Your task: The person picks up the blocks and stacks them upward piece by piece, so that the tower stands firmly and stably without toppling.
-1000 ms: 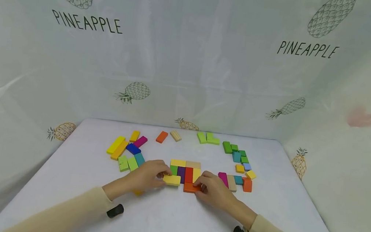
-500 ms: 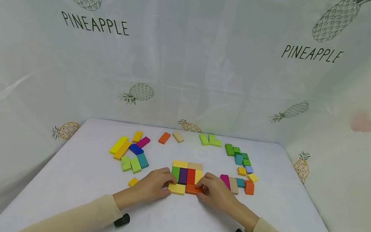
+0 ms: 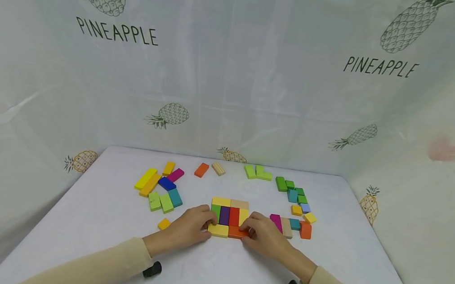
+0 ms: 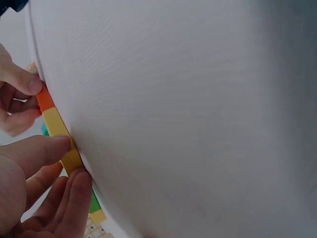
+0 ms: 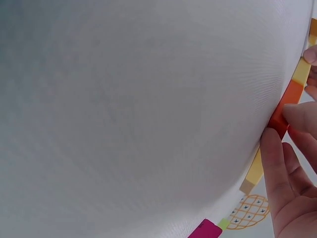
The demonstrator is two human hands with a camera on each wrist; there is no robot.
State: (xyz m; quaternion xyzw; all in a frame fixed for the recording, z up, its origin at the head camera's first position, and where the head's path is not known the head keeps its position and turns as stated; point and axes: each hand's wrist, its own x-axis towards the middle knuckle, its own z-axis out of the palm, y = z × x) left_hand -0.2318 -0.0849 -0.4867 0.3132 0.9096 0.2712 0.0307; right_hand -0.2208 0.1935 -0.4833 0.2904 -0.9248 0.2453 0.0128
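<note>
In the head view, my left hand (image 3: 188, 227) pinches the left end of a yellow wooden block (image 3: 218, 231). Thumb and fingers of my right hand (image 3: 266, 236) grip the right end of an orange block (image 3: 236, 232). These two blocks touch end to end, forming the near row of a flat rectangle. Behind them stand green (image 3: 215, 213), purple (image 3: 224, 215), red (image 3: 234, 216) and pale yellow (image 3: 243, 215) blocks side by side. A yellow block (image 3: 221, 201) and a tan block (image 3: 239, 204) make the far row. The left wrist view shows the yellow block (image 4: 55, 123) between thumb and fingers.
On the left lie loose blocks, among them a blue one (image 3: 167, 183) and a teal one (image 3: 175, 197). A magenta block (image 3: 276, 223) and an orange block (image 3: 305, 230) lie right of my right hand. Lime blocks (image 3: 263, 174) sit toward the table's back edge.
My left hand has brought the yellow block down and right, against the orange block's end and the near side of the group. The right hand keeps its grip on the orange block.
</note>
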